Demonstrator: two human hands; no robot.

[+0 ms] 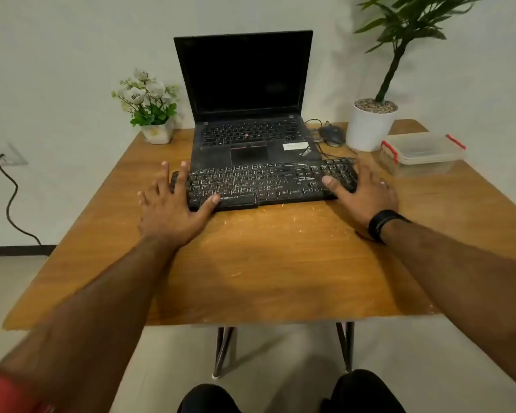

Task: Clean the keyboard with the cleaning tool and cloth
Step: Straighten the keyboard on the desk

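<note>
Head view. Black keyboard (pixel 265 183) flat on the wooden table (pixel 280 263), long axis running left to right, set just in front of the open laptop (pixel 251 114) and touching or nearly touching its front edge. Pale dust and crumbs over the keys and scattered on the table just in front of the keyboard.

Left hand (pixel 173 210) at the keyboard's left end: fingers straight and spread, thumb lying on the front edge near the lettering, fingertips reaching past the left end. Holding nothing, not curled round the casing. Right hand (pixel 361 192) at the keyboard's right end: fingers straight, laid over the number-pad corner, thumb resting on the keys. Also holding nothing. Black wristband (pixel 383 223) on the right wrist.

Both hands equally near, one at each end of the long axis, so probably bracketing the keyboard to lift or shift it; a two-ended grasp along that axis looks like the next need.

No cleaning tool or cloth to be seen anywhere; possibly inside the clear lidded box with red clips (pixel 420 153), right of the keyboard and behind it, contents not readable.

Writing: white brand lettering on the keyboard's front edge, seemingly "ZEBRONICS", blurred. White sticker on the laptop palm rest, illegible.
</note>
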